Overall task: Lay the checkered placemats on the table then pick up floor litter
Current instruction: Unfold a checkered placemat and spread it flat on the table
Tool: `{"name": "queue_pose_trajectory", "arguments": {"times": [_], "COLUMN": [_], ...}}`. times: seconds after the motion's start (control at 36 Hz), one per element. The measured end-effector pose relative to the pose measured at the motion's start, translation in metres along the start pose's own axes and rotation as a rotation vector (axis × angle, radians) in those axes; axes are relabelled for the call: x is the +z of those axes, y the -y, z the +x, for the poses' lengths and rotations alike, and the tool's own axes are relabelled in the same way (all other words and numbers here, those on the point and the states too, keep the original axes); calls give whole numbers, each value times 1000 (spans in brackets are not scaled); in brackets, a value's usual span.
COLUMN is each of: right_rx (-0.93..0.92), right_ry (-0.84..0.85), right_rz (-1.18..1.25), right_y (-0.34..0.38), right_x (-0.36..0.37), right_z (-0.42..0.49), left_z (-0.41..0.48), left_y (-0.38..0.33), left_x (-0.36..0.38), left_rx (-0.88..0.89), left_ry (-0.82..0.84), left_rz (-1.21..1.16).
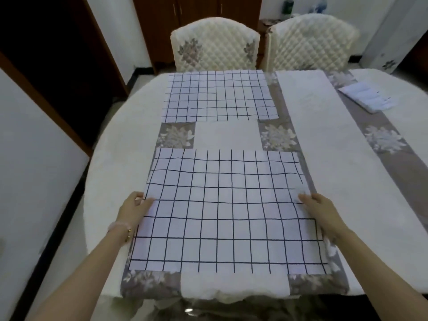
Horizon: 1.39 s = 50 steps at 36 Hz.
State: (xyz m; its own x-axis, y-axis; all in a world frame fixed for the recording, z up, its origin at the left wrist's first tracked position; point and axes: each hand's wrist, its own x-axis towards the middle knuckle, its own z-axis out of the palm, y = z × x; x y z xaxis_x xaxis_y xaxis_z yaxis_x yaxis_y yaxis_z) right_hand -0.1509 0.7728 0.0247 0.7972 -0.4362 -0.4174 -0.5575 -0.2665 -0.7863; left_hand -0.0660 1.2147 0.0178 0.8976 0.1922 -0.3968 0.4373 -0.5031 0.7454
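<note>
Both hands flat: left hand (135, 206) and right hand (317, 205) press straight fingers on side edges of the near white, dark-gridded cloth placemat (220, 212); likely light, limp; pinch corners, pull taut.

Single head view, close, looking forward-down over table (312, 135).
</note>
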Motion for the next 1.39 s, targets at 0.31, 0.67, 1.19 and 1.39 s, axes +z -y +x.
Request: {"name": "queue_pose_trajectory", "arguments": {"times": [0.31, 0.67, 1.19, 1.39], "right_rx": [33, -59, -552, -585], "right_ry": [-40, -177, -216, -157], "right_rz": [1, -103, -711, -707], "right_y": [-43, -44, -51, -63], "right_x": [-15, 1, 51, 49], "right_z": [-49, -60, -112, -116], "left_z": [-47, -65, -36, -10], "left_y": [51, 71, -26, -54], "left_x": [-30, -24, 62, 117], "left_rx": [-24, 8, 677, 804], "left_ry": [75, -65, 146, 340], "left_rz": [-50, 33, 613, 862]}}
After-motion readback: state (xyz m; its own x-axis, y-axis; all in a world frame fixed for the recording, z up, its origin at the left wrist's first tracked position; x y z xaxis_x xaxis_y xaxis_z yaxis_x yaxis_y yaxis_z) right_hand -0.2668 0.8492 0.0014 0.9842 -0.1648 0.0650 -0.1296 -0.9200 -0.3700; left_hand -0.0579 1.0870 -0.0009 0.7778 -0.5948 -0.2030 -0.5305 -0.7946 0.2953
